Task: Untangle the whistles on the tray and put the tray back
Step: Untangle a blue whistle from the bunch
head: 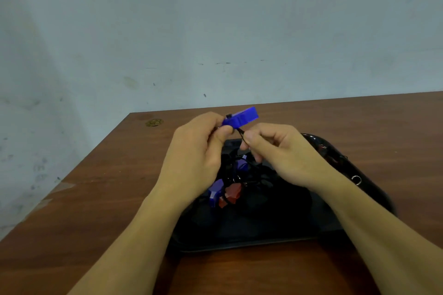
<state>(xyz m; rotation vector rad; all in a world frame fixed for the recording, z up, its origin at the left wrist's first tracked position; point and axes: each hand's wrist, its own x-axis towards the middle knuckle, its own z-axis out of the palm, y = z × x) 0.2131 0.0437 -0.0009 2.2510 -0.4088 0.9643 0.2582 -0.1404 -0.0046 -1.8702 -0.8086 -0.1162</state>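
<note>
- The black tray (263, 232) sits on the brown desk (119, 199) close to the near edge, probably so the tangle stays within easy reach of both hands.
- On the tray, between the forearms, lies the remaining cluster: a blue whistle (215, 193), a red whistle (232, 195) just beside it and another blue one (241, 165) farther in, all caught up in dark cords; which cord belongs to which I cannot tell.
- A small metal ring (356, 179) rests near the tray's right rim.
- Both forearms reach in from the near corners and meet above the tray's far part, wrists raised, so the work happens clear of the pile.
- The left hand (194, 158) has its grip closed on the lifted blue whistle (241, 117), thumb pressed under its body, apparently to steady it.
- The right hand (275, 153) pinches the black cord (240, 132) just beside that whistle, fingers curled, seemingly to draw the cord free of the knot below.
</note>
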